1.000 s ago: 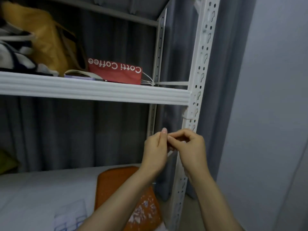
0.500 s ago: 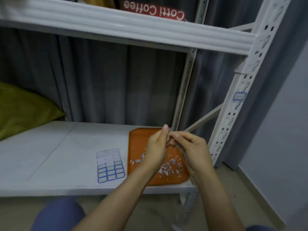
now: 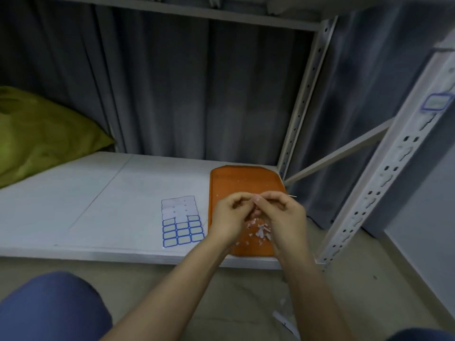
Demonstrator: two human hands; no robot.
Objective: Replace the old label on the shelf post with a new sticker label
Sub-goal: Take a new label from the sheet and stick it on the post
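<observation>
1. Both hands are up over the orange tray (image 3: 242,179), which sits at the right end of the lower shelf (image 3: 103,205) and reaches its front edge.
2. The left hand (image 3: 230,217) is curled, thumb and forefinger tips pressed against the right's. Whatever is between them is too small to make out, so I cannot tell if it grips anything.
3. The right hand (image 3: 283,215) is curled too, pinching a thin sliver (image 3: 293,196) whose pale tip pokes out past the knuckles toward the right edge of the shelf.
4. Under the hands, paper scraps (image 3: 262,230) lie scattered on the front half of the tray.
5. The sticker sheet (image 3: 182,223) lies flat near the front edge, just beside the tray's left side. Its back rows are peeled bare and its front rows carry blue-bordered stickers.
6. On the front right shelf post (image 3: 384,179) sits a blue-bordered label (image 3: 437,102), high up and well apart from both hands.
7. A green bag (image 3: 37,134) slumps at the left end of the shelf, against the grey curtain (image 3: 197,94).
8. A blue-clad knee (image 3: 49,308) shows low down, in front of the shelf.
</observation>
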